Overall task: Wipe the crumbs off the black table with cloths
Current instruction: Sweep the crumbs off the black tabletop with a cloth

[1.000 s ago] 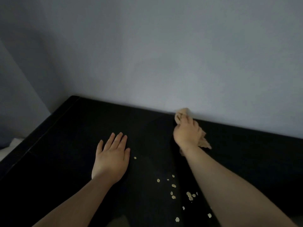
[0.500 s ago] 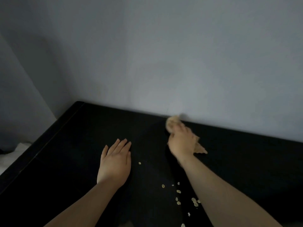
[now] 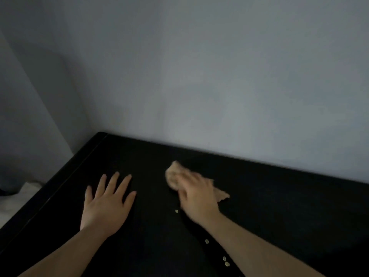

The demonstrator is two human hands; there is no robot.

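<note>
A plain grey wall [image 3: 199,76] is standing behind, meeting a darker side wall [image 3: 24,116]. Something pale, perhaps fabric [image 3: 18,196], is lying low at left.

The scene is dim and grainy, with a soft brighter patch on the wall [image 3: 229,108] toward 1 o'clock. The black table [image 3: 279,206] swallows detail. The right hand [image 3: 196,195] is motion-blurred; the left hand [image 3: 107,202] is sharper. Corners darken toward 10 o'clock.

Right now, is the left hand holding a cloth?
No, the left hand lies flat and empty on the black table, fingers spread; only the right hand presses on the tan cloth.
</note>
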